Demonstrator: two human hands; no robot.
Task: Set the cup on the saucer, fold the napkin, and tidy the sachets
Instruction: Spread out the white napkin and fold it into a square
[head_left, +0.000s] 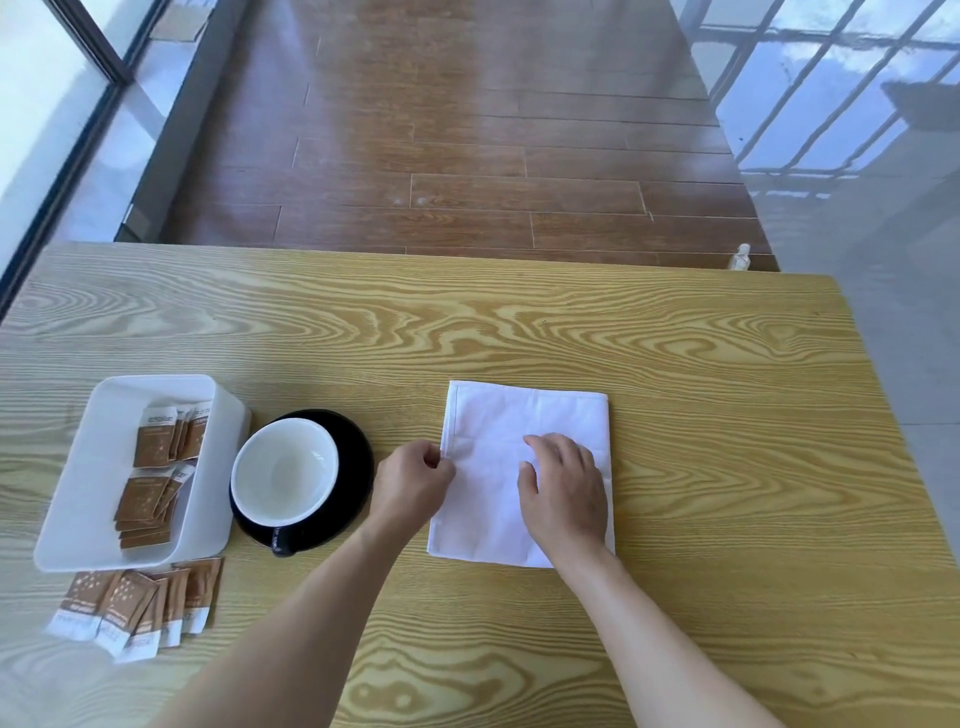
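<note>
A cup (284, 472), white inside and black outside, stands on a black saucer (356, 457) left of centre. A white napkin (498, 421) lies folded flat in the middle of the table. My left hand (410, 480) pinches the napkin's left edge. My right hand (563, 488) rests on top of the napkin with fingers spread. Brown sachets (156, 467) sit inside a white tray (88, 467) at the left. Several more sachets (140, 605) lie loose on the table just in front of the tray.
The wooden table (675, 364) ends at a far edge, with dark wooden floor beyond. A small clear bottle (740, 258) stands on the floor past the table's far right corner. Windows run along both sides.
</note>
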